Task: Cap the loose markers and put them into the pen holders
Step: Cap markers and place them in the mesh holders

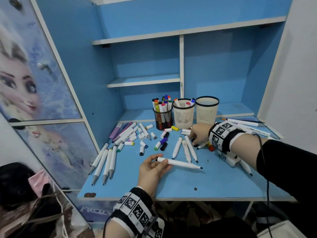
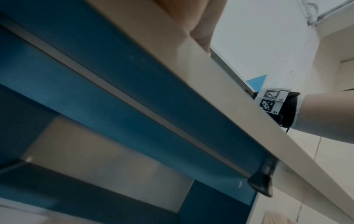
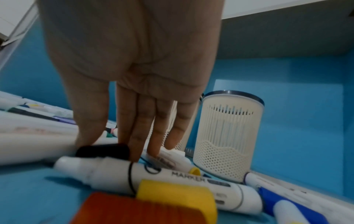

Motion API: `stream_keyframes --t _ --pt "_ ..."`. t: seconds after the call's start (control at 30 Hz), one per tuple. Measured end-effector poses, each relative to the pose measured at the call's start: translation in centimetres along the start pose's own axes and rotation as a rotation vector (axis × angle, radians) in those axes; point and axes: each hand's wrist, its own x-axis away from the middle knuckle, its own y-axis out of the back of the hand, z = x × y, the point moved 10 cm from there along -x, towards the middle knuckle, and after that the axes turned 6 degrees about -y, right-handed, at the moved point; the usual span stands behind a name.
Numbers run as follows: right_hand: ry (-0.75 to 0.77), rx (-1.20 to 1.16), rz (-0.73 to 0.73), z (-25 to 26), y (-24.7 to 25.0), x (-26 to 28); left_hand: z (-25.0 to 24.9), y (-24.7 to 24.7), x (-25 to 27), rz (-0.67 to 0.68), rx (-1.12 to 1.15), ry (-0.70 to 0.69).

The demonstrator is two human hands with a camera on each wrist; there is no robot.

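head view: at the lower centre of the frame the left hand [image 1: 152, 167] curls its fingers and thumb round the capped end of an uncapped white marker [image 1: 179, 163], whose black tip points toward the right over the blue desk [image 1: 171, 186]. right of centre the right hand [image 1: 199, 133] reaches down with fingers extended among loose markers and a black cap [image 1: 195, 144] at its fingertips. behind it stand three pen holders: a black mesh one [image 1: 163, 120] full of markers, a cream one [image 1: 183, 115] holding a few, and another cream one [image 1: 207, 110].

left wrist view: only the heel of the left hand [image 2: 195, 22] shows at the top, above the desk's pale edge [image 2: 210, 94]; its grip cannot be told here.

right wrist view: the right hand [image 3: 134, 68] hangs from the top of the frame, fingers [image 3: 138, 136] straight and close together, their tips touching a black cap [image 3: 103, 150] lying just beside a white marker [image 3: 153, 177]. a cream pen holder [image 3: 228, 133] stands at centre right.
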Motion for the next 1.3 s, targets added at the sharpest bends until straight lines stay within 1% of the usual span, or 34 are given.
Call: stream_keyframes --t 0.2,0.3,0.4,0.53,0.63,0.73,0.77,0.83,0.93,1.0,1.1,1.23,1.3 --pt "-0.012 -0.006 0.009 0.2 0.4 -0.1 0.0 0.1 -0.2 -0.004 0.037 -0.015" --pt "-0.006 -0.119 -0.044 -0.3 1.4 0.1 0.0 0.2 -0.2 -0.004 0.045 -0.024" --pt "-0.019 -0.321 -0.114 -1.2 2.9 1.1 -0.1 0.3 -0.2 -0.012 0.050 -0.035" --pt "-0.064 -0.686 -0.205 -2.9 4.5 3.9 0.1 0.8 -0.3 -0.033 0.076 -0.044" --pt "-0.108 -1.051 -0.256 -3.8 4.5 7.0 0.2 1.0 -0.5 -0.040 0.078 -0.053" --pt "-0.140 -1.559 -0.212 -4.0 2.6 9.5 0.1 0.9 -0.4 -0.034 0.081 -0.064" --pt "-0.152 -1.694 -0.193 -4.0 1.8 10.0 0.1 0.9 -0.4 -0.031 0.080 -0.066" --pt "-0.187 -1.902 -0.172 -4.1 0.0 10.9 0.0 0.9 -0.3 -0.025 0.077 -0.070" --pt "-0.253 -2.133 -0.192 -4.0 -3.0 11.9 -0.1 0.7 -0.3 -0.019 0.077 -0.080" --pt "-0.294 -2.254 -0.211 -3.5 -5.0 12.3 -0.1 0.7 -0.3 -0.017 0.071 -0.086" --pt "-0.345 -2.374 -0.219 -2.4 -7.8 12.5 0.0 0.8 -0.3 -0.024 0.060 -0.091" --pt "-0.374 -2.491 -0.271 -1.1 -10.4 12.5 0.1 1.1 -0.3 -0.048 0.041 -0.103" --pt "-0.359 -2.487 -0.319 -0.7 -11.0 12.7 0.1 1.2 -0.3 -0.056 0.041 -0.108"
